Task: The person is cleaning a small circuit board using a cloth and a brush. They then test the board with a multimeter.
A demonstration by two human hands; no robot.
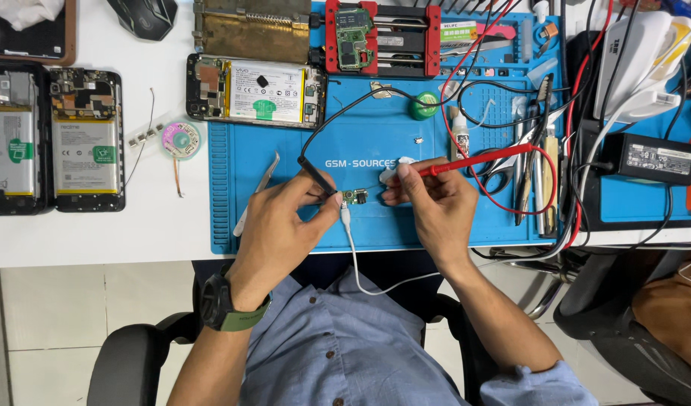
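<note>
My left hand (281, 229) grips a black test probe (317, 175), its tip down by a small green circuit board (354, 196) on the blue work mat (285, 225). In my right hand (429, 203) is a red test probe (477, 160), pointing left toward the same board. A white cable (356, 256) runs from the board toward my body. Black and red leads loop away from the probes across the mat.
Opened phones with batteries lie at the left (86, 139) and top centre (257, 90). A red board holder (381, 37) stands at the back. Tweezers (259, 188), a solder wick spool (181, 139), hand tools (537, 165) and a black power adapter (653, 158) surround the mat.
</note>
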